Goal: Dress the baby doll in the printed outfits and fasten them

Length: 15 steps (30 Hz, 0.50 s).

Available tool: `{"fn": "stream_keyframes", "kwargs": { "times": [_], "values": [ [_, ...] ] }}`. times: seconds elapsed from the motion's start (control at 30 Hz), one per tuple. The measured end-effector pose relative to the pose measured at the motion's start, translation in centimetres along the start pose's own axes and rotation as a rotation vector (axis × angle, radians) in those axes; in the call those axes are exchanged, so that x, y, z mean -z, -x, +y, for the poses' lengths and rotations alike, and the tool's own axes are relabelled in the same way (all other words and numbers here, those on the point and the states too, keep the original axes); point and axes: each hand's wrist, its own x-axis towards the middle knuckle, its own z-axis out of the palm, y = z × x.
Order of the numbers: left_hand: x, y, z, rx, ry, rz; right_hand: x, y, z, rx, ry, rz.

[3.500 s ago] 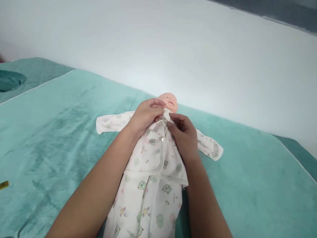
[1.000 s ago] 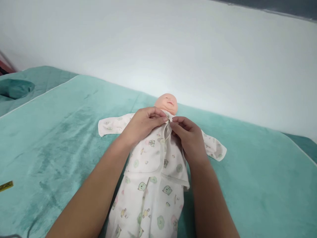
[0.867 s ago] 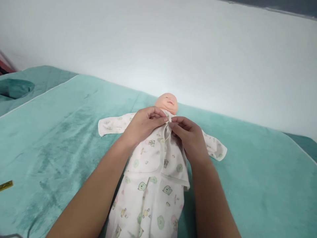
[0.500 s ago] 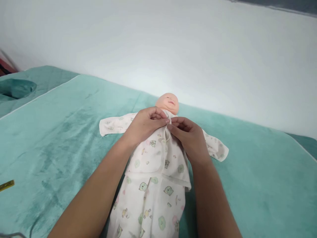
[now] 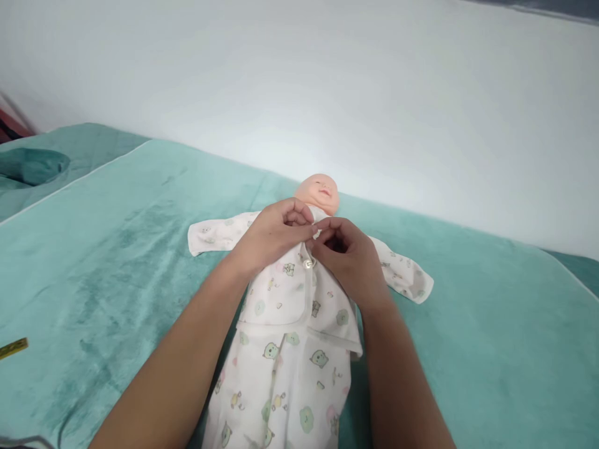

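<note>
A baby doll lies on its back on a teal blanket, dressed in a white printed baby jacket and matching trousers. My left hand pinches the jacket's front edge just under the doll's chin. Facing it, my right hand has its fingers curled and pinched on the opposite edge of the same opening. A small button shows just below the two hands. The jacket's sleeves lie spread out to either side.
A white wall rises directly behind the doll's head. A darker teal cushion lies at the far left. A small yellow strip rests on the blanket at the left edge.
My right hand's fingers have curled in tighter toward my left at the collar, and the button under them has come into view. The doll and clothes stay put.
</note>
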Motion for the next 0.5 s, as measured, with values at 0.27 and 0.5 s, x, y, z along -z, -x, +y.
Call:
{"fn": "stream_keyframes", "kwargs": {
  "times": [0.27, 0.5],
  "values": [
    [0.62, -0.06, -0.06, 0.01, 0.054, -0.072, 0.27, -0.27, 0.5, -0.036, -0.224, -0.004],
    [0.2, -0.16, -0.3, -0.041, -0.053, -0.019, -0.1, -0.54, 0.92, -0.062, -0.229, 0.045]
  ]
}}
